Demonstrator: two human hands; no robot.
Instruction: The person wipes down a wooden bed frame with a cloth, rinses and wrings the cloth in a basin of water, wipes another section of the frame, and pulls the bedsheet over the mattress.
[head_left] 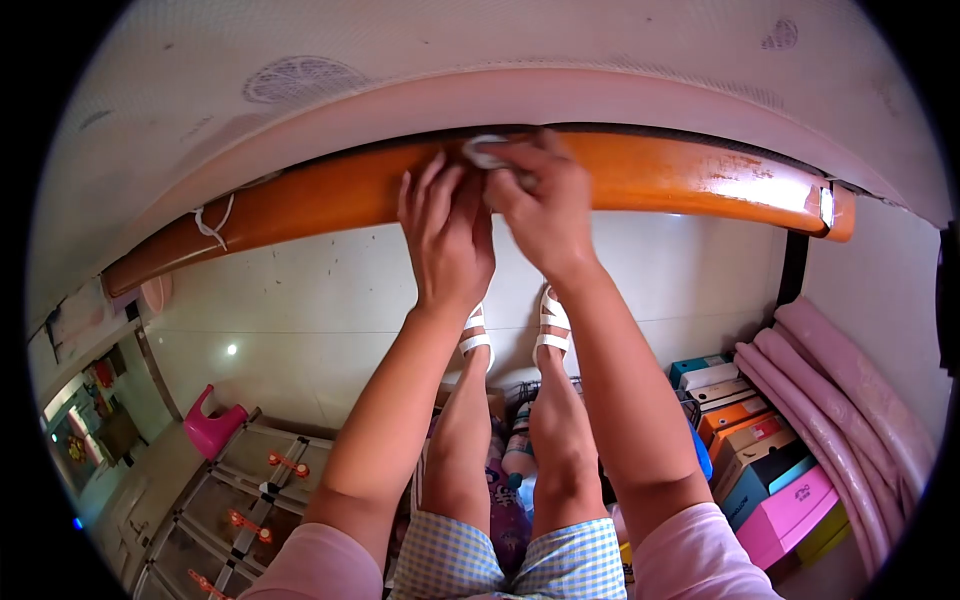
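An orange-brown wooden bed rail point(660, 170) runs across the view below a pale mattress point(480, 50). My right hand point(548, 205) is closed on a small white cloth point(484, 152), pressed to the top of the rail near its middle. Motion blurs the cloth, and the fingers partly hide it. Just to the left, my left hand point(445, 225) lies against the rail with its fingers stretched out, holding nothing. A white string point(213, 228) hangs from the rail's left part. At the right end, light glares off the wood around a worn patch.
Several boxes point(740, 430) are stacked at the lower right beside rolled pink sheeting point(850, 390). A framed rack with orange clips point(250, 525) and a pink plastic tub point(212, 425) stand at the lower left. My feet in white sandals point(552, 325) are on the tiled floor point(330, 300).
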